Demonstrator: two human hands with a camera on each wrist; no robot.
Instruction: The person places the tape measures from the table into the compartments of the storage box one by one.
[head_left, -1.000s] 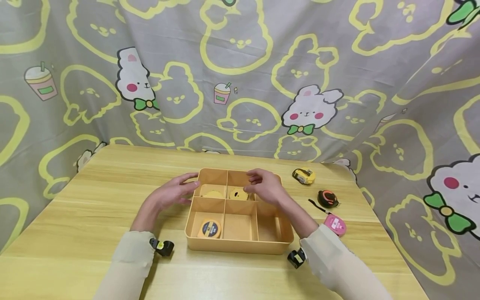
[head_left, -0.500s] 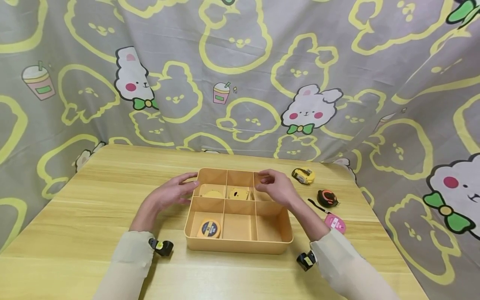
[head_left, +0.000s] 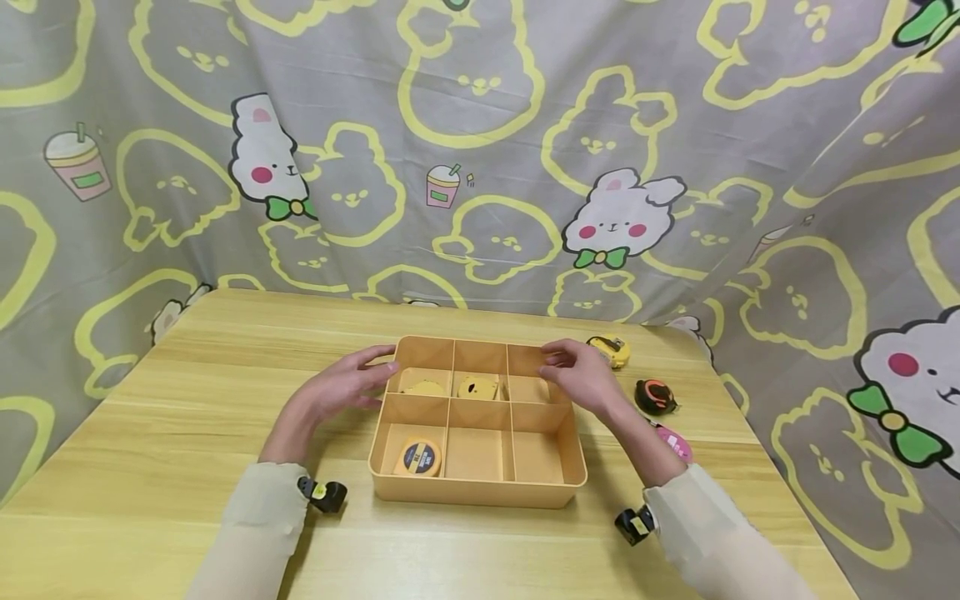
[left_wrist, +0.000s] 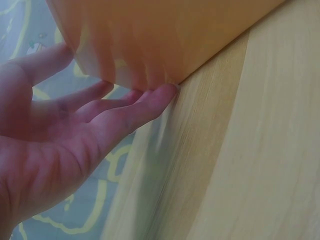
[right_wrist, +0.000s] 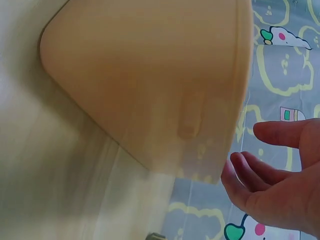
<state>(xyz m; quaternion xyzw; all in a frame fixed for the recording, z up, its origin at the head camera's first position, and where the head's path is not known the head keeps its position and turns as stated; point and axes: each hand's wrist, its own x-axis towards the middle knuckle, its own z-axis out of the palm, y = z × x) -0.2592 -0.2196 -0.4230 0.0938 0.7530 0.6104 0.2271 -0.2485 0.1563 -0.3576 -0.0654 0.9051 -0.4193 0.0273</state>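
An orange box with six compartments point(head_left: 480, 492) stands on the table. My left hand point(head_left: 341, 387) touches the box's left side with its fingers spread; in the left wrist view the left hand point(left_wrist: 75, 120) has its fingertips against the orange wall point(left_wrist: 150, 35). At the back right corner is my right hand point(head_left: 581, 375), holding nothing, its fingers loosely bent beside the wall point(right_wrist: 150, 75) in the right wrist view. The front left compartment holds an orange tape measure point(head_left: 419, 458). A yellow bear-faced item point(head_left: 477, 387) lies in the back middle compartment, another yellow item point(head_left: 424, 388) in the back left one.
Right of the box lie a yellow tape measure point(head_left: 617, 351), partly behind my right hand, a black and red one point(head_left: 656, 397), and a pink one point(head_left: 675, 443) partly hidden by my right forearm. A patterned curtain point(head_left: 495, 167) hangs behind the table.
My right hand has moved right, from above the back middle compartment to the back right corner. The left hand has stayed at the box's left side.
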